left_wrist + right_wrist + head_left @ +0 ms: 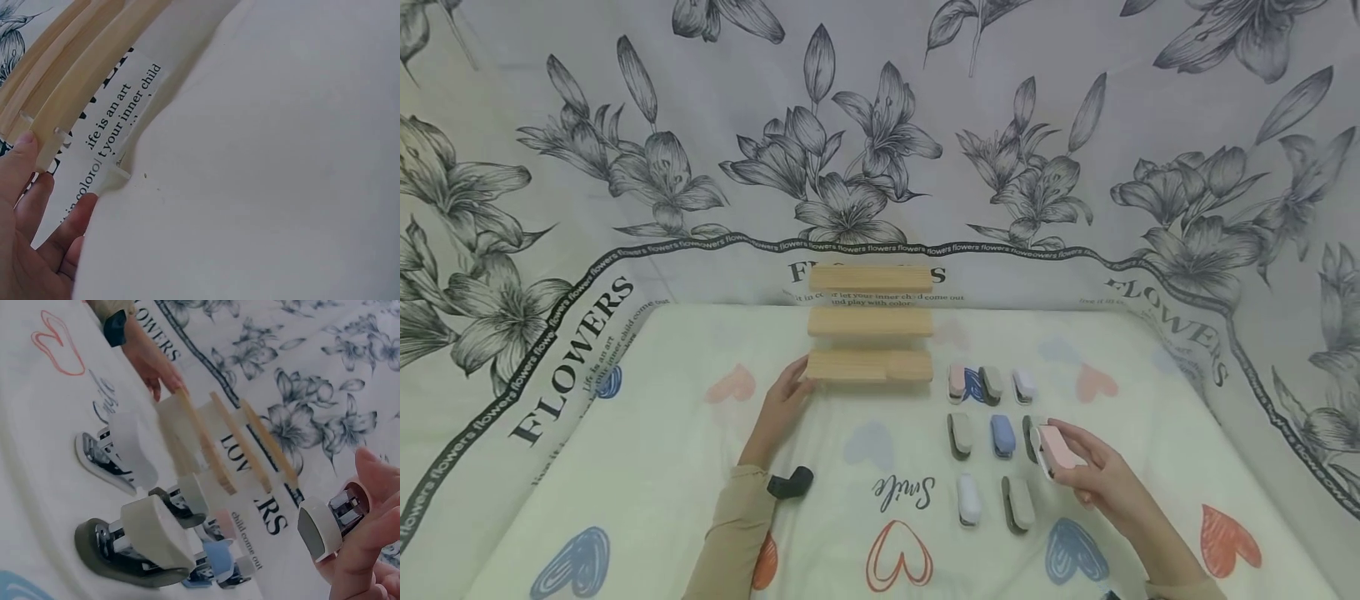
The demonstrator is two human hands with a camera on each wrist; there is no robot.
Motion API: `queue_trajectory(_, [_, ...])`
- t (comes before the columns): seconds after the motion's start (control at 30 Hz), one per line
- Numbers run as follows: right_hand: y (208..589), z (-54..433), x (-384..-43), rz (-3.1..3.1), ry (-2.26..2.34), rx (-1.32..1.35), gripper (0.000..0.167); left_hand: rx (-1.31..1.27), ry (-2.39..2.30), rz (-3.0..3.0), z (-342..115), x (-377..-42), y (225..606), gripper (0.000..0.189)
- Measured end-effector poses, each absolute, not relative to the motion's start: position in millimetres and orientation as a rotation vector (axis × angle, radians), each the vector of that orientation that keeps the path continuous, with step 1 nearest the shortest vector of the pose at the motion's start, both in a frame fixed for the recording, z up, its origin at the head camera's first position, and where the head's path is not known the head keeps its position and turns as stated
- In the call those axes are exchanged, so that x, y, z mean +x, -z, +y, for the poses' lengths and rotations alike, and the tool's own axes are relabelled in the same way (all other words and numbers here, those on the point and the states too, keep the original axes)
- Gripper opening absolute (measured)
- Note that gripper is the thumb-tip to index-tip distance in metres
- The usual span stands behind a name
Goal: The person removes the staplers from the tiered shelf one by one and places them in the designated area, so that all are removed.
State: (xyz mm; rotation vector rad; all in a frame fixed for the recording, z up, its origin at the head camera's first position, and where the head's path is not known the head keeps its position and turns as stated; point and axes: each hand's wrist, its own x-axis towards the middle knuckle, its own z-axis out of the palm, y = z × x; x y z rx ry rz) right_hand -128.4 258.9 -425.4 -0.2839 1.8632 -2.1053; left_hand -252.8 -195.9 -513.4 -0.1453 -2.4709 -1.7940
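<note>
My left hand [788, 392] grips the left end of the lowest step of a three-tier wooden rack [868, 365]. In the left wrist view the thumb lies on the step's end, with a fingertip against its underside. My right hand [1101, 475] pinches a small pink hole punch [1056, 448] with a white base. Seen from the right wrist, the held punch [322, 528] shows its grey underside and metal mechanism. In the head view it partly hides a grey punch [1030, 437]. A blue punch [1002, 436] lies left of that one.
More punches lie right of the rack in loose rows: a pink one [956, 381], a lavender one [1024, 386], a white one [968, 500] and several grey ones, including one [1018, 505] at the front. Heart-printed cloth [662, 467] covers the table; a flowered curtain [865, 108] hangs behind.
</note>
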Motion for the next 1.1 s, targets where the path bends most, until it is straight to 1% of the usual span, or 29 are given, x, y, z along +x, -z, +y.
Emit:
queue_trajectory(0.23, [442.6, 270.0, -109.6, 1.876, 2.081, -0.161, 0.057, -0.139, 1.821, -2.477, -197.2, -250.1, 516.7, 0.052])
queue_trajectory(0.43, [458.6, 275.8, -103.8, 1.906, 2.053, -0.016, 0.055, -0.205, 1.890, -2.416, -193.9, -243.2, 500.5, 0.049])
queue_trajectory(0.53, [465.8, 275.2, -103.5, 1.892, 2.013, 0.085, 0.060, -0.205, 1.904, -2.406, -192.5, -239.2, 495.0, 0.048])
queue_trajectory(0.7, [477.0, 272.9, -103.6, 1.873, 1.916, 0.263, 0.074, -0.198, 1.877, -2.437, -193.9, -243.6, 511.1, 0.048])
queue_trajectory(0.77, [482.0, 272.6, -105.3, 1.865, 1.921, 0.265, 0.074, -0.194, 1.857, -2.434, -194.6, -247.0, 518.9, 0.048])
queue_trajectory(0.9, [492.2, 272.0, -107.8, 1.847, 1.963, 0.218, 0.063, -0.182, 1.845, -2.443, -196.9, -251.4, 522.9, 0.051])
queue_trajectory(0.97, [496.1, 272.0, -108.7, 1.843, 1.983, 0.169, 0.060, -0.180, 1.869, -2.469, -200.4, -255.4, 521.4, 0.054])
queue_trajectory(1.03, [498.3, 271.4, -109.1, 1.863, 1.970, 0.115, 0.062, -0.157, 1.888, -2.525, -205.5, -258.9, 517.4, 0.058])
queue_trajectory(1.1, [499.2, 270.0, -110.4, 1.934, 1.903, 0.114, 0.067, -0.146, 1.905, -2.573, -212.2, -258.7, 512.7, 0.059])
